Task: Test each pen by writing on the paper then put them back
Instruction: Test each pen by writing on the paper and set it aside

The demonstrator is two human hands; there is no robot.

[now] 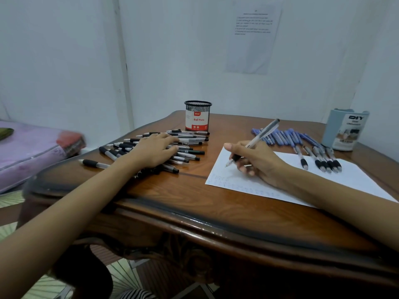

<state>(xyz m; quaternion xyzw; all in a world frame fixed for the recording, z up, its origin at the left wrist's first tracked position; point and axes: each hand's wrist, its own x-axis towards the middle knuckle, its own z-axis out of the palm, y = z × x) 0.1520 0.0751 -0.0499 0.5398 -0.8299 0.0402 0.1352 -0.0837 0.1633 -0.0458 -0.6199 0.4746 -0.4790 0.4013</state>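
My right hand (257, 162) grips a clear pen with a black grip (261, 134), its tip down on the white paper (356, 180) near the sheet's left side. Faint marks run along the paper's near edge. My left hand (155, 151) rests flat with straight fingers on a heap of black pens (190, 143) at the table's left. A row of blue pens (285, 135) lies beyond the paper. Several black-grip pens (323, 162) lie across the paper's far edge.
A black mesh pen cup labelled "Ball Pens" (197, 117) stands behind the black pens. A pale blue organiser (344, 130) stands at the far right. The wooden table (194, 201) has a curved front edge. A pink bed (28, 152) is to the left.
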